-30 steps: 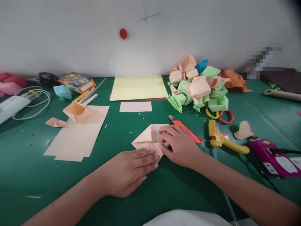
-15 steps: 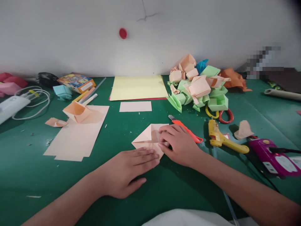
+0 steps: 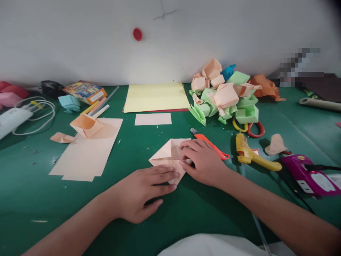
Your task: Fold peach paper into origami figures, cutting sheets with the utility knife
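A pale peach sheet of paper, creased and with corners folded toward its middle, lies on the table in front of me. My left hand rests flat over its lower left part, fingers stretched out and slightly apart, thumb off the paper. From the right, my right hand bends its fingers and thumb onto the paper's right side, covering that edge. Just behind the right hand lies an orange utility knife with its blade tip showing. Part of the paper is hidden under both hands.
Peach sheets with a folded paper box lie left. Behind are a pale strip and yellow paper. Folded paper pieces, scissors, a yellow glue gun and a purple power adapter stand right.
My left hand has slid slightly left and its fingers have spread a little. The right hand stays almost in place on the paper. The view has tilted very slightly.
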Demonstrator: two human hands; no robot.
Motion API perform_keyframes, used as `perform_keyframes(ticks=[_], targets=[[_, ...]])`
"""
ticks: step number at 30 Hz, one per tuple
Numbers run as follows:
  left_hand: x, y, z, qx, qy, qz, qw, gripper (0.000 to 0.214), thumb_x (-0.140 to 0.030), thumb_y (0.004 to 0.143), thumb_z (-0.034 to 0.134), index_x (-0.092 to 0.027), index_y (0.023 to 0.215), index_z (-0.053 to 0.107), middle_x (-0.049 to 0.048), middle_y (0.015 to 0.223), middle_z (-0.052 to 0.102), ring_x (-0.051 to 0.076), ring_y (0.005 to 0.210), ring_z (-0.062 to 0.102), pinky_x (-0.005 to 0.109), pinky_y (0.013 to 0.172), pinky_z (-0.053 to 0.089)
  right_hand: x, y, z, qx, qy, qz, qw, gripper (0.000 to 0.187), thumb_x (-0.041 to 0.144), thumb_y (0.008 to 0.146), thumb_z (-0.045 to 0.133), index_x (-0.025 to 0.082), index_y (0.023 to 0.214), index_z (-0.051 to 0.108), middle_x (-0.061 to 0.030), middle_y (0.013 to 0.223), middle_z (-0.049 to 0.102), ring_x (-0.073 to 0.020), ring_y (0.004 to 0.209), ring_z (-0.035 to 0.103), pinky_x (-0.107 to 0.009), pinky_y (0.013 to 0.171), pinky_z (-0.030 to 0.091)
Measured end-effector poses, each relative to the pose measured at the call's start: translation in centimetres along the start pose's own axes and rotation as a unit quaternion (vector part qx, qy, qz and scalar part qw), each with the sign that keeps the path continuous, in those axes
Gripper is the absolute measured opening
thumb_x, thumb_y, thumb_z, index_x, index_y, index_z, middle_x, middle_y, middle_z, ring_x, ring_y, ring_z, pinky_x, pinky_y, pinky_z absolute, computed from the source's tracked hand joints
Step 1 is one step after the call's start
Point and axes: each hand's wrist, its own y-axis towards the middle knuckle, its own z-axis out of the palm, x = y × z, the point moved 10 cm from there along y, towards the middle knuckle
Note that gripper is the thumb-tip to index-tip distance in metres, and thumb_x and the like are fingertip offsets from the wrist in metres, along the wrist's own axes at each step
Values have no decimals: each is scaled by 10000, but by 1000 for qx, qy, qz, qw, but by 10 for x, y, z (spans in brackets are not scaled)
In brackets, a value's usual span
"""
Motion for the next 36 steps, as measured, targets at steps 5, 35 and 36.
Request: perform_keyframes(ticks=[5, 35, 36], targets=[[0, 2, -2, -7, 2, -3, 1000, 514, -138, 884, 533, -124, 1396, 579, 117, 1539, 504, 267, 1480, 400, 446, 1232, 362, -1, 1, 1, 8, 1, 1, 1000, 119, 252, 925, 586, 226, 810, 567, -34, 1213, 670, -258, 1091, 561, -451, 947, 418], [-2, 4, 0, -17, 11, 1, 1000, 516, -108, 923, 491, -132, 1435, 555, 100, 1528, 518, 247, 1493, 374, 447, 1256, 324, -2, 1, 0, -15, 9, 6, 1000, 118, 240, 906, 613, 231, 793, 580, -37, 1192, 678, -257, 1068, 571, -460, 961, 431], [-3, 4, 0, -19, 13, 2, 1000, 509, -103, 924, 488, -129, 1427, 563, 102, 1520, 526, 245, 1491, 379, 445, 1259, 316, -2, 2, 0, -14, 9, 7, 1000, 120, 242, 904, 617, 231, 791, 578, -38, 1189, 679, -258, 1067, 571, -462, 960, 433]])
